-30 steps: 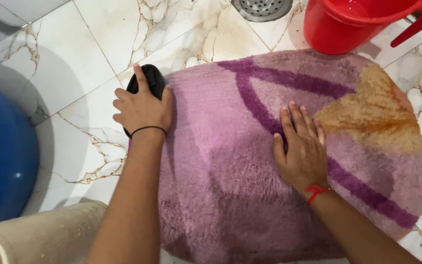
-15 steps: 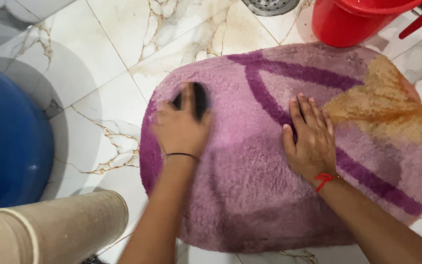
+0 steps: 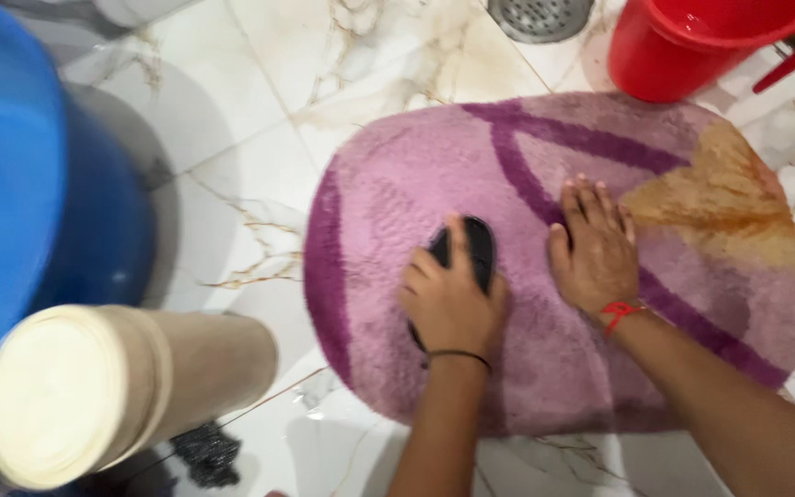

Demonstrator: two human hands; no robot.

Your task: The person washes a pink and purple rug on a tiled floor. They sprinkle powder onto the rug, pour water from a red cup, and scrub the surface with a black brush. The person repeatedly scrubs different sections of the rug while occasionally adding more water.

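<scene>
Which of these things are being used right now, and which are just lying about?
In use: left hand, black brush, right hand, pink mat.
Lying about: red bucket, blue tub, floor drain, beige roll.

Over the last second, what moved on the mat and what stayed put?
The left hand slid the black brush from the purple mat's left edge in toward its middle, ending beside the right hand. Nothing was picked up or released. The right hand stayed pressed flat on the mat; the red bucket did not move.
</scene>
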